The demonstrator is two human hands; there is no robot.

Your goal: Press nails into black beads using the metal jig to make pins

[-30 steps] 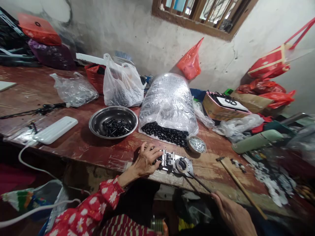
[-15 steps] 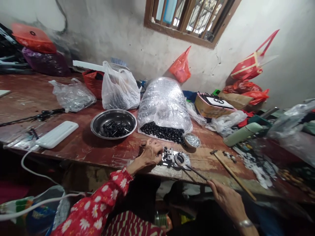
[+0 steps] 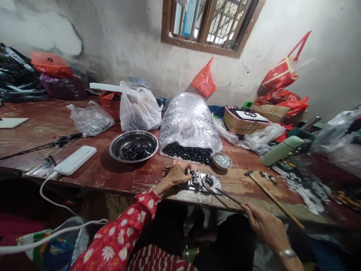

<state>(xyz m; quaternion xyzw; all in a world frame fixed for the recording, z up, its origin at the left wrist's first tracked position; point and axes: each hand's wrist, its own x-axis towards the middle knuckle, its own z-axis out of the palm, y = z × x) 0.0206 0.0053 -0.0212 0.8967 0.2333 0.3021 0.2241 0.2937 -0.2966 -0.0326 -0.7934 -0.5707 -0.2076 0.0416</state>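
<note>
A small metal jig (image 3: 199,187) with a round ring part (image 3: 209,182) sits at the table's front edge. My left hand (image 3: 178,173) is at its left end, fingers bent together against the clamp part; what they pinch is hidden. A thin dark lever (image 3: 229,197) runs from the ring toward me, and my right hand (image 3: 263,224) is closed round its near end. Just behind the jig are a small bowl of metal pins (image 3: 222,161) and a clear plastic sack (image 3: 188,116) spilling small black parts (image 3: 187,153).
A steel bowl (image 3: 113,150) holds black parts with metal pins, left of the sack. A white power bank (image 3: 75,160) with a cable lies further left. To the right lie a wooden-handled hammer (image 3: 276,199) and a green bottle (image 3: 282,150). Bags and a box (image 3: 244,126) line the wall.
The whole view has shifted slightly, so things appear a little lower and mostly further right. Both hands keep nearly the same places at the jig and lever.
</note>
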